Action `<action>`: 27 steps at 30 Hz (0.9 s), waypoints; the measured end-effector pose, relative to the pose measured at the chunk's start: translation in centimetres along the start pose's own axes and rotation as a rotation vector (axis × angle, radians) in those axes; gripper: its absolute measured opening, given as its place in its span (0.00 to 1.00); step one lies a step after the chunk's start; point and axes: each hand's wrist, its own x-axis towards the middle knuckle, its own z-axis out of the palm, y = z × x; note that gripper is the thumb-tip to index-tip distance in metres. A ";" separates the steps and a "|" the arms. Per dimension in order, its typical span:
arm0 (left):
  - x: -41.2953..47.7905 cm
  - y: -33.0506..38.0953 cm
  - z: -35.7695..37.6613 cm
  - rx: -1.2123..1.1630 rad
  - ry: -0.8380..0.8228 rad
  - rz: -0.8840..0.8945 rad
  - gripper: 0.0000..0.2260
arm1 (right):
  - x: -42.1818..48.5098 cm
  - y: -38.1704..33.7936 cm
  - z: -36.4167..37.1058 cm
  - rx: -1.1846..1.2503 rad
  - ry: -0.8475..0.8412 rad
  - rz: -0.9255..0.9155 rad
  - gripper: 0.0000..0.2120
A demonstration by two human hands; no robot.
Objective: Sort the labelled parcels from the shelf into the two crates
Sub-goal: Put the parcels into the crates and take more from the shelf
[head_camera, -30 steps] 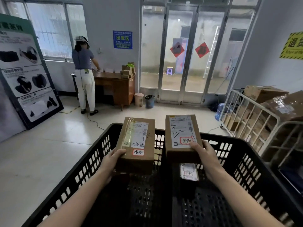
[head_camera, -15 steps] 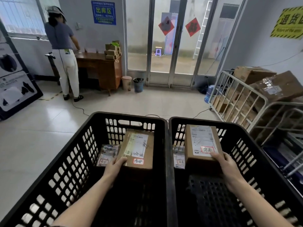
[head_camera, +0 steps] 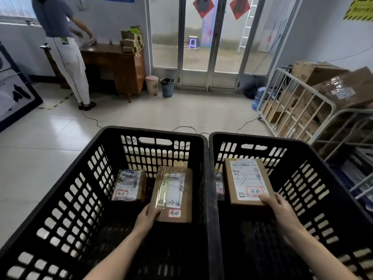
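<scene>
Two parcels in play at once. The left parcel (head_camera: 173, 190), brown card under clear tape with a red-ringed tag (head_camera: 174, 213) at its near end, sits low inside the left crate (head_camera: 80, 190), centre-left of the frame. The left hand (head_camera: 148, 216) holds it by the near left corner, thumb on top, the other fingers tucked beneath and out of sight. Over in the right crate (head_camera: 302, 178), centre-right, the right parcel (head_camera: 245, 178) is label-up, and the writing on its own tag differs from the left one's. The right hand (head_camera: 280, 209) grips its near right corner, fingertips pressed on the top face, the rest hidden behind the box. Whether either box is down on the crate floor I cannot tell; the bottoms are dark and covered.

Progress? Each crate already has one parcel lying in it: a third parcel (head_camera: 129, 184) just beside the left one, toward the far left corner, and a sliver of a fourth parcel (head_camera: 219, 184) showing between the right parcel and the crate's inner wall. So I judge two per crate once this pair is let go, a step not yet done. The shelf is out of view, so what remains to sort cannot be counted.

Further out: cables (head_camera: 90, 118) across the tiled floor (head_camera: 161, 112), a cage trolley (head_camera: 292, 110) stacked with cartons (head_camera: 314, 72) at right, glass doors (head_camera: 201, 47) top centre, and a second person (head_camera: 60, 47) at a wooden desk (head_camera: 113, 63), upper left.
</scene>
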 end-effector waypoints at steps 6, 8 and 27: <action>0.2 1.0 -1.1 0.296 -0.039 0.088 0.26 | -0.1 0.1 1.0 -0.015 -0.019 -0.016 0.61; 0.3 1.6 -1.2 0.562 0.002 0.207 0.32 | -0.3 -0.1 1.0 -0.019 -0.029 -0.024 0.63; 0.3 5.5 2.0 1.261 -0.258 0.449 0.39 | 0.9 0.8 -0.8 0.062 0.059 0.028 0.32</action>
